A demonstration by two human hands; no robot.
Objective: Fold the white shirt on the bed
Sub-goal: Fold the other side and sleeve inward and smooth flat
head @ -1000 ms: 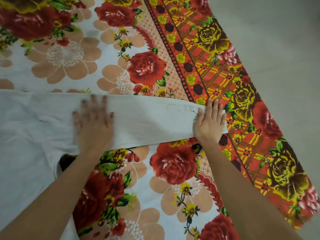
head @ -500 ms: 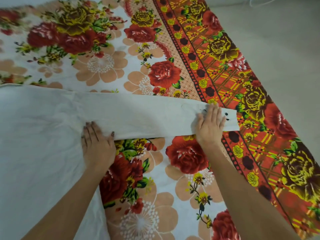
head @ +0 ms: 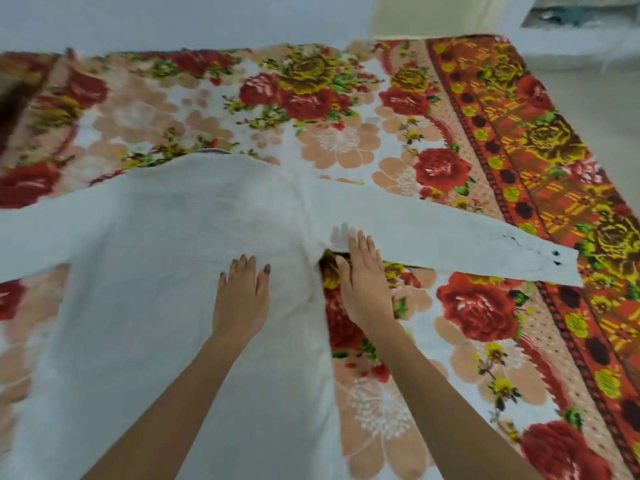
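Note:
The white shirt (head: 166, 244) lies spread flat on the bed, back side up, its body running toward me. One long sleeve (head: 450, 237) stretches to the right, its cuff with dark buttons near the bed's patterned border. The other sleeve runs off the left edge of the view. My left hand (head: 240, 296) rests flat on the shirt's body close to the right armpit, fingers straight. My right hand (head: 363, 282) lies flat beside the armpit seam, fingertips touching the sleeve's lower edge, palm on the bedsheet.
The bed is covered by a floral sheet (head: 346, 147) with red and yellow roses and an orange-red border (head: 540, 174) along the right side. Pale floor (head: 602, 98) lies beyond the right edge. A white wall stands behind the bed's far end.
The view has tilted up and shows the whole bed. My right hand slid left along the sleeve from the cuff to the armpit. My left hand moved onto the shirt's body.

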